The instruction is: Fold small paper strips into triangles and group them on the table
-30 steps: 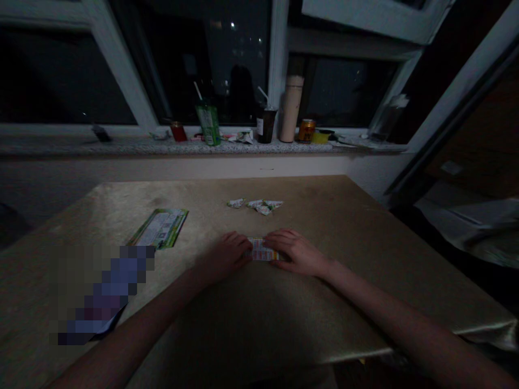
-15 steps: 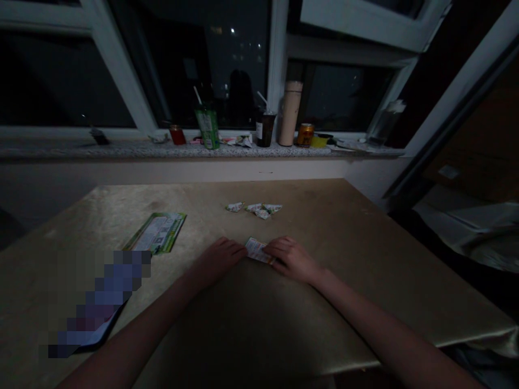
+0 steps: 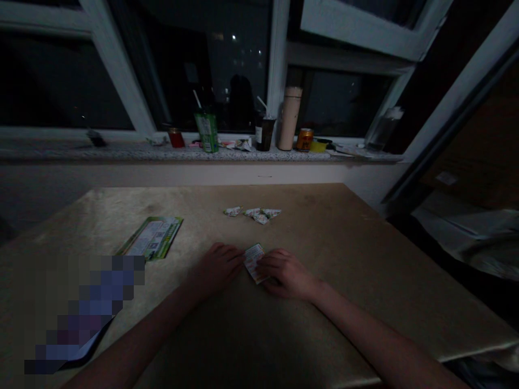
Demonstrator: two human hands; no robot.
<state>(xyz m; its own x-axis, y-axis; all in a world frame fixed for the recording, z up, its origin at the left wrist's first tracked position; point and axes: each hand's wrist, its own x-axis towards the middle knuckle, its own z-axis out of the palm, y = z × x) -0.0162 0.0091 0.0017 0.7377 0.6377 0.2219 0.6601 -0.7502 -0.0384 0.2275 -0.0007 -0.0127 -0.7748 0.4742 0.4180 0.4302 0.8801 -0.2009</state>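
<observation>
A small printed slip of paper (image 3: 253,257) lies on the tan table (image 3: 344,259), tilted, between my two hands. My left hand (image 3: 219,267) is curled, its fingertips on the slip's left edge. My right hand (image 3: 284,272) is curled too, its fingers pressed on the slip's right and lower part. Both hands grip the slip against the tabletop. A little beyond them lie several small folded paper pieces (image 3: 253,212) in a row.
A green printed leaflet (image 3: 153,237) lies to the left on the table, with a blurred-out flat object (image 3: 81,313) nearer the front left. The window sill (image 3: 121,152) carries cups, cans and a tall flask (image 3: 288,119). Dark floor drops off at the right.
The slip has turned from lying flat and level to a steeper tilt, and both hands have drawn closer together around it. The camera has tipped slightly.
</observation>
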